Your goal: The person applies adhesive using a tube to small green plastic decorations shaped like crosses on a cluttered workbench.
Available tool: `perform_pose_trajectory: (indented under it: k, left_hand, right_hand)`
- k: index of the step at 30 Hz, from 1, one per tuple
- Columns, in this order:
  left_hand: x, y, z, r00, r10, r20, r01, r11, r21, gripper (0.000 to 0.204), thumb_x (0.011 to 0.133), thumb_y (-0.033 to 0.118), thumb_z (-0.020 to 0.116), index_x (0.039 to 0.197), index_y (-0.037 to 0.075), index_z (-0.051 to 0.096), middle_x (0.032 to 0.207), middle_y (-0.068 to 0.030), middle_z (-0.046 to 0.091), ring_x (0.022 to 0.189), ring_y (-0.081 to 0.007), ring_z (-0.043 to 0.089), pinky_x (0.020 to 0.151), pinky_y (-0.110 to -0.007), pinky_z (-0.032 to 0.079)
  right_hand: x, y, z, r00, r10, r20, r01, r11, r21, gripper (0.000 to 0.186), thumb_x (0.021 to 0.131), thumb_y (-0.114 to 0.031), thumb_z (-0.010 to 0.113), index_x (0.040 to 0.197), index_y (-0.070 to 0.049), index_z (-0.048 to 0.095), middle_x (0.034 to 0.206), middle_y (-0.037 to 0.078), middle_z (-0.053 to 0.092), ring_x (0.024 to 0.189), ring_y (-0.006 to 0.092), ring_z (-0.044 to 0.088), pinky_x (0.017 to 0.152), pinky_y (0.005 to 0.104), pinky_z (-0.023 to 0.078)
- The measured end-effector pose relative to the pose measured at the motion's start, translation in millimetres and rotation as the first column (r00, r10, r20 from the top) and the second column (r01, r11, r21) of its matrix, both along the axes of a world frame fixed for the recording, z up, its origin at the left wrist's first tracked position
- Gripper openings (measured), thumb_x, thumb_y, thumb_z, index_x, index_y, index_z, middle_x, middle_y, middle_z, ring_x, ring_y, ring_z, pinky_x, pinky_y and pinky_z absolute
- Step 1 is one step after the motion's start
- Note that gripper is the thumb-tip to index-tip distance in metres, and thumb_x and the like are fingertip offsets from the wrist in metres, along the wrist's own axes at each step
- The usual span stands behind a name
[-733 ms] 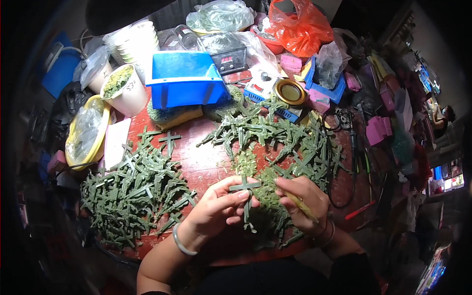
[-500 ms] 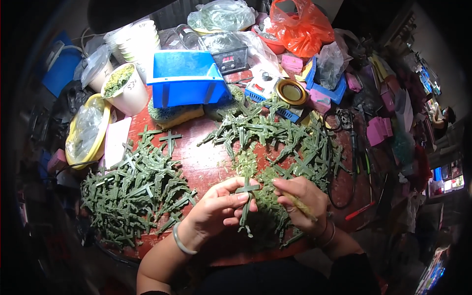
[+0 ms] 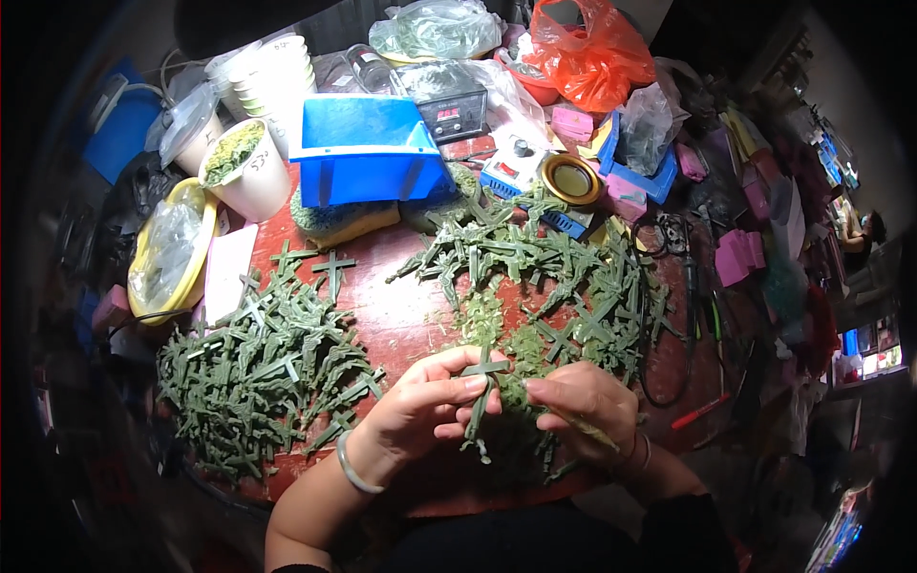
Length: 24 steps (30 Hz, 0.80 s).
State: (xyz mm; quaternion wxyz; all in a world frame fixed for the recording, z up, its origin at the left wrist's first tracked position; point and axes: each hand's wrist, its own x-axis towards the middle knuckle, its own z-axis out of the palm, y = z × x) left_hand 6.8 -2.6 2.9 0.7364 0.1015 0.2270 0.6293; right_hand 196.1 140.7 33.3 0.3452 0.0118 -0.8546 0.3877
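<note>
My left hand point(image 3: 420, 406) pinches a small green cross point(image 3: 485, 365) upright between thumb and fingers. Just to the right, my right hand point(image 3: 592, 415) grips a slim yellowish tool point(image 3: 597, 432), its tip hidden or too small to make out, near the cross. Green shavings point(image 3: 482, 315) lie beneath and beyond the hands on the red table point(image 3: 373, 296). A large heap of green cross-shaped pieces point(image 3: 253, 382) is at the left; another pile point(image 3: 535, 248) curves round behind and to the right.
Behind stand a blue bin point(image 3: 363, 172), white buckets point(image 3: 253, 186), a yellow basin point(image 3: 201, 248), electrical devices point(image 3: 516, 167) and a red bag point(image 3: 597, 57). Cables, hand tools and a red pen point(image 3: 697, 413) lie at the right. A person point(image 3: 860, 239) sits at the far right.
My right hand and tool have moved down, away from the upper part of the cross. The cross in my left hand has shifted slightly right. The surroundings have shifted slightly in view.
</note>
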Motion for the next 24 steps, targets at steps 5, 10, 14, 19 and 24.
perform_pose_trajectory:
  k: [5,10,14,19,24]
  left_hand:
    - [5,5,8,0.933,0.052,-0.357,-0.086,0.993,-0.08,0.03,0.098,0.015,0.061,0.126,0.006,0.055,0.094,-0.0036,0.069,0.064,-0.0024,0.053,0.05,-0.017,0.04]
    - [11,5,19,0.885,0.058,-0.462,-0.109,0.99,-0.086,0.03,0.097,0.015,0.062,0.125,0.005,0.057,0.094,-0.003,0.069,0.067,-0.0032,0.056,0.054,-0.018,0.044]
    - [14,5,18,0.833,0.062,-0.55,-0.123,0.99,-0.074,0.031,0.097,0.012,0.061,0.126,0.003,0.056,0.096,-0.0063,0.07,0.066,-0.0054,0.058,0.053,-0.018,0.044]
    - [17,7,22,0.807,0.084,-0.585,-0.112,0.994,-0.012,0.033,0.097,0.01,0.06,0.129,0.003,0.055,0.1,-0.0072,0.069,0.071,-0.0066,0.06,0.054,-0.019,0.047]
    - [13,6,22,0.905,0.051,-0.422,-0.097,0.991,-0.087,0.036,0.097,0.009,0.061,0.131,0.003,0.053,0.1,-0.007,0.067,0.074,-0.0081,0.061,0.053,-0.02,0.05]
  right_hand:
    - [0,2,0,0.994,-0.104,0.037,0.103,0.994,0.039,0.033,0.084,-0.006,0.073,0.116,-0.001,0.067,0.09,0.01,0.068,0.074,0.0239,0.064,0.066,0.0333,0.052]
    - [0,1,3,0.995,-0.092,0.037,0.09,0.995,0.038,0.032,0.084,-0.001,0.071,0.115,0.0,0.066,0.088,0.011,0.067,0.07,0.024,0.062,0.064,0.0327,0.051]
    - [-1,1,-2,0.97,-0.228,0.087,0.22,0.972,0.087,0.029,0.085,-0.001,0.07,0.113,0.0,0.066,0.086,0.01,0.066,0.068,0.0225,0.06,0.061,0.0322,0.05]
    - [-3,-2,1,0.97,-0.203,0.131,0.161,0.948,0.274,0.033,0.082,-0.002,0.073,0.114,-0.005,0.069,0.085,0.006,0.061,0.072,0.0207,0.058,0.063,0.0313,0.048]
    - [-3,-2,-1,0.96,-0.23,0.161,0.183,0.948,0.261,0.036,0.08,-0.001,0.074,0.115,-0.005,0.068,0.086,0.005,0.061,0.073,0.0208,0.058,0.064,0.0315,0.048]
